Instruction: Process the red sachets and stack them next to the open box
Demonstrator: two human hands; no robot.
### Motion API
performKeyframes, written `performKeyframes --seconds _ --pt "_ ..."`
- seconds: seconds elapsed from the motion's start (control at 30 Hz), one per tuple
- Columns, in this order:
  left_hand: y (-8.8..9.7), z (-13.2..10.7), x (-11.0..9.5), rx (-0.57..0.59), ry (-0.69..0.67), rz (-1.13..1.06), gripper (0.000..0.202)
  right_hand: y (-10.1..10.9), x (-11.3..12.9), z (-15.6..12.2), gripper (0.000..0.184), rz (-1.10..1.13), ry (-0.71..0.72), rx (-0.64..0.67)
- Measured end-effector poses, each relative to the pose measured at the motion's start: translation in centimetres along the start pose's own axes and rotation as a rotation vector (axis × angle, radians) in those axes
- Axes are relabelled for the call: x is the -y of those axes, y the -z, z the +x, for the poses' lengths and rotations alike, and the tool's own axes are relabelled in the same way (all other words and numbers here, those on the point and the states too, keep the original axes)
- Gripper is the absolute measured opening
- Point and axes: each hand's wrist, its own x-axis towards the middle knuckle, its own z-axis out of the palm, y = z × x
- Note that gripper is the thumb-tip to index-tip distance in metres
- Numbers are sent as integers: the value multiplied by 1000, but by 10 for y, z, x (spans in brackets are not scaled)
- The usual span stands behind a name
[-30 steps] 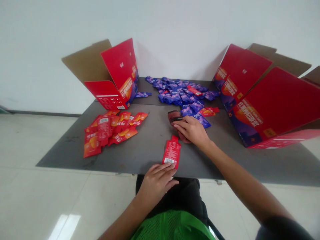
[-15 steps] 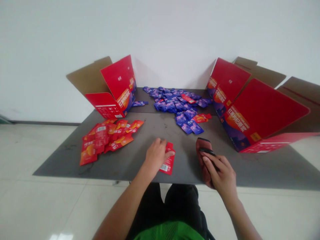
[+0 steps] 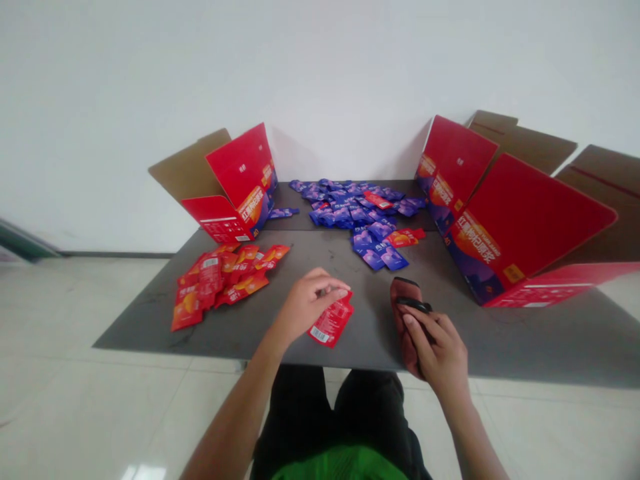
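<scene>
My left hand (image 3: 307, 303) pinches the top end of a red sachet (image 3: 331, 323), which shows its back with a white barcode label near the table's front edge. My right hand (image 3: 443, 347) is closed on the black handle of a brownish-red oblong object (image 3: 406, 323); its exact kind is unclear. That object rests at the front edge, right of the sachet. To the left lies a loose pile of red-orange sachets (image 3: 213, 280). Farther back is a heap of purple sachets (image 3: 345, 207), with a few red ones among them, including one red-orange sachet (image 3: 404, 237).
An open red carton (image 3: 235, 200) stands at the back left of the grey table (image 3: 310, 257). Larger open red cartons (image 3: 530, 233) stand along the right side, flaps raised. A white wall (image 3: 345, 87) rises behind the table.
My left hand has shifted slightly left and the sachet has turned, its lower end swinging left and more of it showing. The right hand has barely moved. The camera view has shifted a little.
</scene>
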Motion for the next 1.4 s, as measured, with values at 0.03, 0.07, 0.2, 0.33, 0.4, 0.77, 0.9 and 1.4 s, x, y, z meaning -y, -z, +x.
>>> performKeyframes --seconds 0.03,0.07,0.2,0.33,0.4,0.77,0.9,1.4 --pt "2 -6 -4 -15 -31 -23 18 0 0 0 33 -3 -8 1" --pt "2 -13 -6 -26 -60 -23 17 0 1 0 33 -6 -14 2" --pt "1 -31 -2 -89 -180 85 17 1 3 1 32 2 -9 8" --pt "1 -26 10 -173 -217 201 17 1 3 1 31 21 -4 5" --pt "1 -21 16 -230 -248 247 19 0 2 1 30 23 -5 5" --pt "-28 -91 26 70 -173 60 19 1 3 2 32 -8 -4 31" --pt "-28 -111 23 70 -208 191 9 1 2 1 34 -31 -18 50" --pt "-55 -154 29 -32 -377 587 31 -31 87 56 29 44 646 535"
